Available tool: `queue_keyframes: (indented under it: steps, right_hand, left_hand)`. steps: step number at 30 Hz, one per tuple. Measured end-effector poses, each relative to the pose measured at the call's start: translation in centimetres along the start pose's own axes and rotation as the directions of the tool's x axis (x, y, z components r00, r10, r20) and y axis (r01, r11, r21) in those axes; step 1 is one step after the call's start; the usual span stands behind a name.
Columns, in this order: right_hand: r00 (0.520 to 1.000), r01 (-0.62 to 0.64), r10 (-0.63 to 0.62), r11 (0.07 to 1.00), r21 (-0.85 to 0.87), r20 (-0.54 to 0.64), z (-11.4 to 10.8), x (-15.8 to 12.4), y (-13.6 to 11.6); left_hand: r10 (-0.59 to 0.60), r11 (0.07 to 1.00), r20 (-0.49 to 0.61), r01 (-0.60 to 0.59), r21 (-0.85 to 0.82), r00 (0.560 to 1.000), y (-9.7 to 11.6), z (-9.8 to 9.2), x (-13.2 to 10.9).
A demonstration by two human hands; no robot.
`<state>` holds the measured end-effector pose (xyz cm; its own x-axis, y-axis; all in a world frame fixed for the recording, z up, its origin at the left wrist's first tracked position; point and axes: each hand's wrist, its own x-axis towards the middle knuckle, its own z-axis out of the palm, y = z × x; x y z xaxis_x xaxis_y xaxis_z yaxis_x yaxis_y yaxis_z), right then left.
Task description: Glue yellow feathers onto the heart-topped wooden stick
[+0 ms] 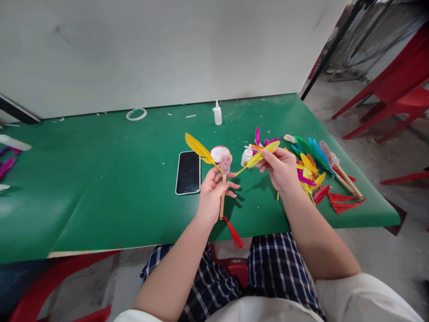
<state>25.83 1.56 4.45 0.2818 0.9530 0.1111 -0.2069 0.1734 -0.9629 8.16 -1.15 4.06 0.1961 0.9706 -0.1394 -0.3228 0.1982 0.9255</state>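
My left hand point(214, 192) is closed round a wooden stick point(222, 197) held upright above the green table point(100, 188). The stick has a pinkish decorated top, a yellow feather point(199, 149) fixed to its upper left, and a red tassel point(233, 233) hanging from its lower end. My right hand point(280, 167) pinches a second yellow feather point(259, 156), its quill pointing toward the stick's top. A small white glue bottle point(247, 156) stands between the two hands, with a round white lid or dish point(219, 152) just behind the stick.
A black phone point(188, 172) lies flat left of my left hand. A pile of coloured feathers and red tassels point(318, 172) lies at the right. Another white bottle point(217, 113) and a tape ring point(136, 114) sit near the wall. Red chairs point(398, 89) stand at right.
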Motion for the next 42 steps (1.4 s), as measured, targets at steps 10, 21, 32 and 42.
queue_keyframes:
  steps: [10, 21, 32, 42]
  right_hand:
    - [0.999, -0.039, 0.039, 0.999, -0.013, 0.007, 0.5, -0.1, 0.5]
    - [0.999, -0.050, 0.050, 0.999, -0.021, 0.005, 0.9, -0.3, 0.3]
    - [0.999, -0.044, 0.042, 0.997, -0.059, -0.025, 1.1, -0.3, 0.4]
    - [0.999, -0.008, 0.003, 0.994, -0.110, -0.041, 1.1, -0.4, 0.6]
  left_hand:
    - [-0.036, 0.997, 0.038, 0.039, -0.059, 0.999, -0.1, 0.2, 0.0]
    - [-0.019, 0.999, 0.014, 0.019, -0.035, 1.000, -0.1, 0.1, 0.1]
    - [-0.014, 0.999, 0.026, 0.015, -0.031, 1.000, -0.1, 0.1, 0.0]
    - [-0.004, 1.000, -0.010, 0.004, 0.031, 1.000, -0.3, 0.3, 0.0]
